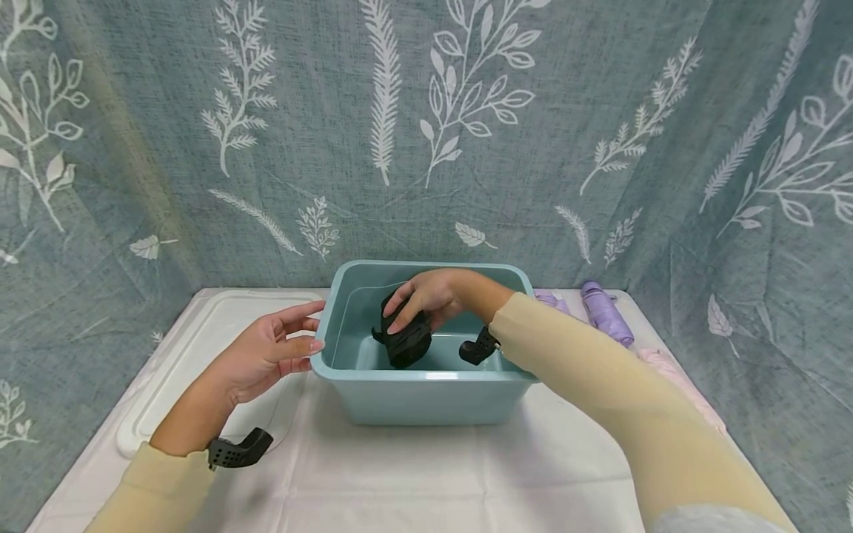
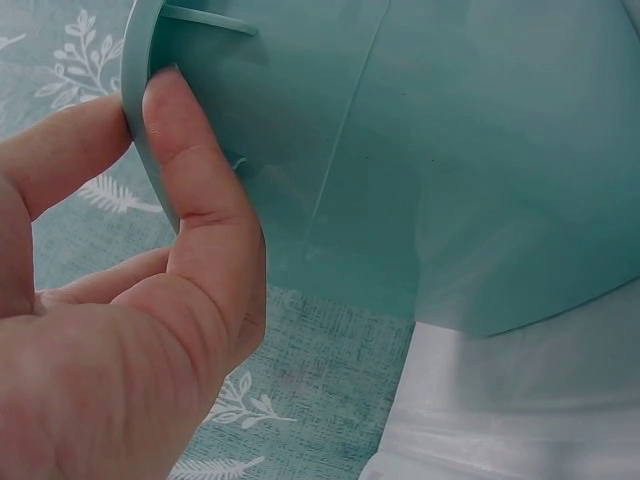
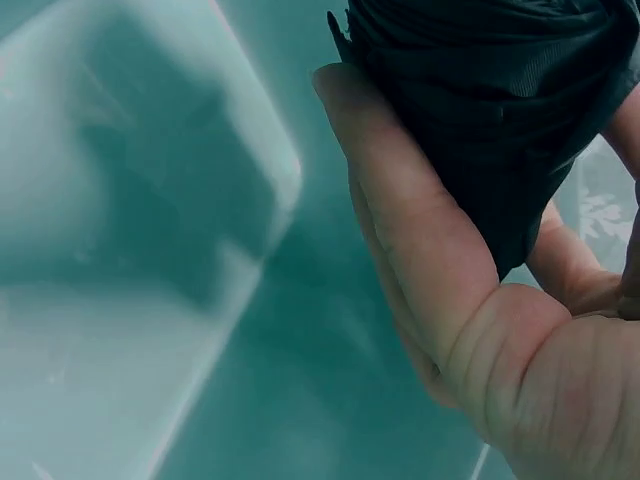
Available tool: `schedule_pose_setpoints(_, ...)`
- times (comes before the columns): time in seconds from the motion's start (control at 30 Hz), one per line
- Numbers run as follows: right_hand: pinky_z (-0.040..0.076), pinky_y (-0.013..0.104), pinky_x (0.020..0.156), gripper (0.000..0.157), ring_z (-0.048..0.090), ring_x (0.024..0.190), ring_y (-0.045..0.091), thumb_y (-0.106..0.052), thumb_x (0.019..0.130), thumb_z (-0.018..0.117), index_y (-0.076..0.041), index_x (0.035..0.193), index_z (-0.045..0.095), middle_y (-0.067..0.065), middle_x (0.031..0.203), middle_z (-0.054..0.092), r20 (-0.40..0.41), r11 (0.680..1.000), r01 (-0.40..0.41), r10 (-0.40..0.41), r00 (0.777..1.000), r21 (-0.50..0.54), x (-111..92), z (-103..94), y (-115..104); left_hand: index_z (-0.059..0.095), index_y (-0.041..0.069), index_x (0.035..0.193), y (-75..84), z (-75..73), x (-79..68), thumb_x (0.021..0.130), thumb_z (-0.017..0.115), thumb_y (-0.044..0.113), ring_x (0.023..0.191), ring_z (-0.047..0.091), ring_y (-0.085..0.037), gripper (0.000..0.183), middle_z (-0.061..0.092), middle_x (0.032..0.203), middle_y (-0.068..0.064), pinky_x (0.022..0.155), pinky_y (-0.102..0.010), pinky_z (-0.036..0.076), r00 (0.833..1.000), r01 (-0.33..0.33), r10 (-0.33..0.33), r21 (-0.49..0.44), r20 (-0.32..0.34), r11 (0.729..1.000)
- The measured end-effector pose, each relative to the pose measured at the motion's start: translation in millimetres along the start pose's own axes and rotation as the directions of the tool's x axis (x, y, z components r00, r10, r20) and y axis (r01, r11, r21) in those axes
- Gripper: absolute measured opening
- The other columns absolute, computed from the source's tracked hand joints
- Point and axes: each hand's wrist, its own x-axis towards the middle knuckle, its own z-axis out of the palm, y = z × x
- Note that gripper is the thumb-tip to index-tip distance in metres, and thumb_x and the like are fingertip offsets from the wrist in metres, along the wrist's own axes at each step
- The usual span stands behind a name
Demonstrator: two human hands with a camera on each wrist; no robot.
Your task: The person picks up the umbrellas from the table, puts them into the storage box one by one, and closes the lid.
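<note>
A light blue-green plastic tub (image 1: pixel 440 400) stands on the white-covered table. My left hand (image 1: pixel 273 352) is at its left rim, and in the left wrist view that hand (image 2: pixel 180 270) pinches the rim (image 2: pixel 140 50) between thumb and fingers. Inside the tub, my right hand (image 1: pixel 436 296) grips a black rolled bundle (image 1: pixel 406 344) from above. Seen from the right wrist, the bundle (image 3: pixel 500 110) is dark, wrinkled, sheet-like material, with the thumb and fingers of the right hand (image 3: pixel 470 290) around it. Its exact kind cannot be told.
A white lid (image 1: pixel 193 355) lies flat on the table to the tub's left. To the right are a purple rolled bundle (image 1: pixel 606 314), another purple item (image 1: pixel 552 300) partly hidden, and pink fabric (image 1: pixel 673 370) behind my right sleeve. Patterned curtain (image 1: pixel 400 148) surrounds the table's back and sides.
</note>
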Motion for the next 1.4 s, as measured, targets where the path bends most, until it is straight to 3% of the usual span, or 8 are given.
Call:
schedule_pose_setpoints(0.33,0.057,0.041,0.091,0.046,0.067,0.107,0.025,-0.001,0.095,0.07,-0.008,0.139,0.058,0.01,0.141,0.056,0.133,0.996,-0.072,0.077,0.988,-0.045,23,4.6,0,0.019,0.0,0.163,-0.5,2.5,-1.6,0.099,0.061,-0.001,0.102,0.07,-0.014,0.076,0.058,0.124,-0.007,0.085,-0.031,0.061,1.0,-0.011,0.011,-0.007,0.023,1.0)
schedule_pose_setpoints(0.5,0.055,0.044,0.095,0.043,0.066,0.109,0.026,0.002,0.096,0.068,-0.006,0.137,0.058,0.011,0.135,0.058,0.143,0.996,-0.089,0.088,0.986,-0.001,35,10.2,4,0.019,-0.001,0.162,-1.5,2.1,-3.6,0.099,0.061,-0.002,0.101,0.071,-0.014,0.075,0.058,0.123,-0.006,0.084,-0.03,0.061,0.999,-0.023,0.023,-0.003,0.024,1.0)
schedule_pose_setpoints(0.73,0.055,0.041,0.091,0.041,0.065,0.108,0.024,0.0,0.096,0.069,-0.007,0.135,0.06,0.009,0.125,0.063,0.138,0.995,-0.097,0.101,0.985,-0.035,44,12.3,8,0.021,-0.001,0.162,-0.9,2.6,-2.3,0.099,0.062,-0.002,0.1,0.071,-0.013,0.076,0.059,0.122,-0.005,0.083,-0.03,0.062,1.0,-0.02,0.02,-0.003,0.008,1.0)
schedule_pose_setpoints(0.9,0.053,0.043,0.097,0.044,0.064,0.112,0.023,-0.001,0.095,0.07,-0.008,0.136,0.059,0.009,0.129,0.063,0.131,0.995,-0.087,0.092,0.987,-0.045,49,14.4,12,0.021,-0.001,0.162,-1.9,1.3,-1.4,0.099,0.062,-0.002,0.1,0.071,-0.014,0.075,0.06,0.121,-0.005,0.083,-0.031,0.062,1.0,-0.028,0.028,-0.011,0.011,1.0)
schedule_pose_setpoints(1.17,0.039,0.053,0.118,0.046,0.051,0.14,0.028,-0.003,0.095,0.071,-0.009,0.14,0.059,0.011,0.149,0.053,0.127,0.996,-0.064,0.072,0.989,-0.065,55,18.2,14,0.019,-0.002,0.162,-2.1,-1.3,-1.9,0.099,0.061,-0.002,0.101,0.071,-0.014,0.075,0.059,0.123,-0.006,0.084,-0.031,0.062,0.999,-0.038,0.038,-0.004,0.016,0.999)
schedule_pose_setpoints(1.27,0.041,0.051,0.118,0.049,0.056,0.135,0.026,-0.003,0.096,0.07,-0.008,0.143,0.056,0.01,0.144,0.057,0.13,0.995,-0.065,0.074,0.989,-0.075,56,20.1,14,0.018,-0.002,0.162,-2.4,-1.7,-2.0,0.099,0.061,-0.002,0.099,0.071,-0.013,0.076,0.059,0.123,-0.005,0.082,-0.03,0.062,0.999,-0.034,0.034,-0.001,0.014,0.999)
schedule_pose_setpoints(1.4,0.049,0.046,0.107,0.047,0.064,0.114,0.022,-0.002,0.097,0.068,-0.007,0.142,0.057,0.009,0.128,0.063,0.126,0.995,-0.061,0.07,0.99,-0.081,57,21.6,16,0.018,-0.002,0.162,-2.4,-1.5,-1.8,0.099,0.061,-0.002,0.097,0.071,-0.012,0.076,0.059,0.122,-0.004,0.08,-0.029,0.061,0.999,-0.033,0.032,0.001,0.015,0.999)
